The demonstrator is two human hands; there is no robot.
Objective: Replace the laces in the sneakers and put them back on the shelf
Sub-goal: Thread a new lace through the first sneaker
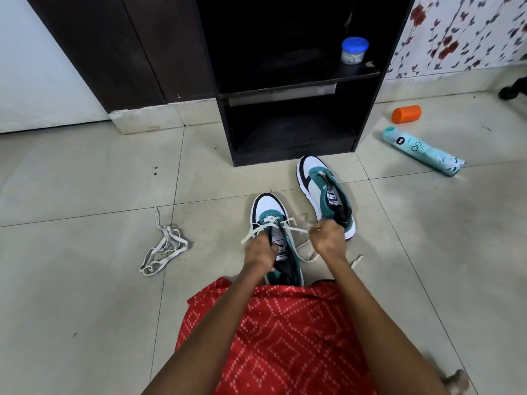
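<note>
Bottom centre of the frame, a red patterned cloth (279,337) covers the person's lap, and both bare forearms reach up over it to the near sneaker (266,208). That sneaker stands on the tiled floor (85,309) just above the cloth. Its long axis runs nearly straight up the frame, with the white toe pointing toward the shelf and the heel toward the lap. The left hand (261,250) sits on the sneaker's left side by the tongue, fingers curled and gripping the upper. The right hand (328,238) is just right of the sneaker, fingers closed, pinching a cream lace (293,228) that stretches from the front eyelets across to it. Slack from the lace trails on the floor below that hand.

Left of centre, well apart from the hands, a loose lace (174,249) lies in a tangle on the tiles. Just above the right hand stands the second sneaker (322,189), its toe angled to the upper left and its heel close behind the knuckles. Beyond both, at upper centre, a dark shelf (285,155) stands open, with a blue-lidded jar (354,51) on its upper board. Right of it, a teal spray can (422,149) and an orange container (406,113) lie on their sides on the floor.
</note>
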